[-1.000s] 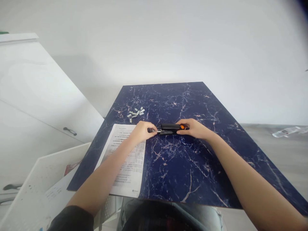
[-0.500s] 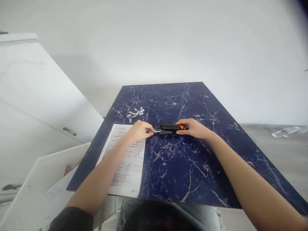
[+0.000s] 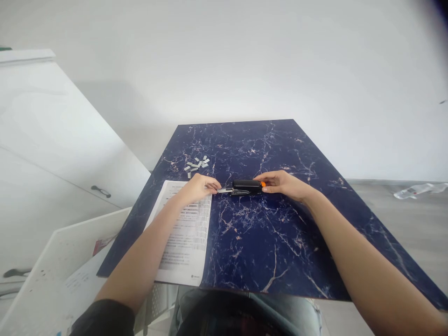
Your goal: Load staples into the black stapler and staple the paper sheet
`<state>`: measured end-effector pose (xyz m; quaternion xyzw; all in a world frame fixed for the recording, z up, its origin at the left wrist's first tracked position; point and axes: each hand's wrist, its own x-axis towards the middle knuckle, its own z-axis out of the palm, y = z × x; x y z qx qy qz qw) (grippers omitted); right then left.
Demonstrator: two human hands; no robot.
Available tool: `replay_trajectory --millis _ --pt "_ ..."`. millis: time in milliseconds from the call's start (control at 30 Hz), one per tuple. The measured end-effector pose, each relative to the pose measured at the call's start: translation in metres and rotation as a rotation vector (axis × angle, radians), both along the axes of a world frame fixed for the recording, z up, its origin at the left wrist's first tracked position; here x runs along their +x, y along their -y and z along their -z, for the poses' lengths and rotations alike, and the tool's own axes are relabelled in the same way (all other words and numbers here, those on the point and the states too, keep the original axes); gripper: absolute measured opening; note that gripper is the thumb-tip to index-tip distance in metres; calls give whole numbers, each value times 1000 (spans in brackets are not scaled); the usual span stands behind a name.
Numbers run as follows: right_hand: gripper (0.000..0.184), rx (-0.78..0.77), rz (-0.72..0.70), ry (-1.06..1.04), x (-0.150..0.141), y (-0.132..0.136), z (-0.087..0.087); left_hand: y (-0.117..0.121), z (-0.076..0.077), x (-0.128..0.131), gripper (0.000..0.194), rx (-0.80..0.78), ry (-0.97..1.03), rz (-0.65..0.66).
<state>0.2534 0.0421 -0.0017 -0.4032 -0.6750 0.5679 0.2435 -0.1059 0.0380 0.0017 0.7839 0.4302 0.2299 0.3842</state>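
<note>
A black stapler (image 3: 246,185) with an orange rear end lies across the dark blue marbled table. My right hand (image 3: 282,184) is closed around its orange end, thumb on the near side and fingers on the far side. From its left end a thin silver metal tray (image 3: 226,190) sticks out. The fingertips of my left hand (image 3: 200,188) pinch the outer end of this tray. Under my left wrist lies a printed booklet (image 3: 187,252). Beyond that hand, strips of staples (image 3: 197,164) are scattered in a small pile.
The blue table (image 3: 252,261) meets a white wall at its far side. To the left stand a white cabinet (image 3: 70,140) and an open white drawer (image 3: 63,247) with papers in it. A clear plastic wrapper (image 3: 416,190) lies on the floor at the right.
My left hand has shifted slightly left, and more of the silver tray shows beside its fingertips. On the stapler's orange end, my right hand's fingers have moved a little.
</note>
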Motion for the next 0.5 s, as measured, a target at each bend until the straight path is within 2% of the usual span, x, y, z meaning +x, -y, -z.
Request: replay_trajectory --millis 500 --pt "46 -136 22 -98 10 -5 6 -1 0 5 21 0 -75 -44"
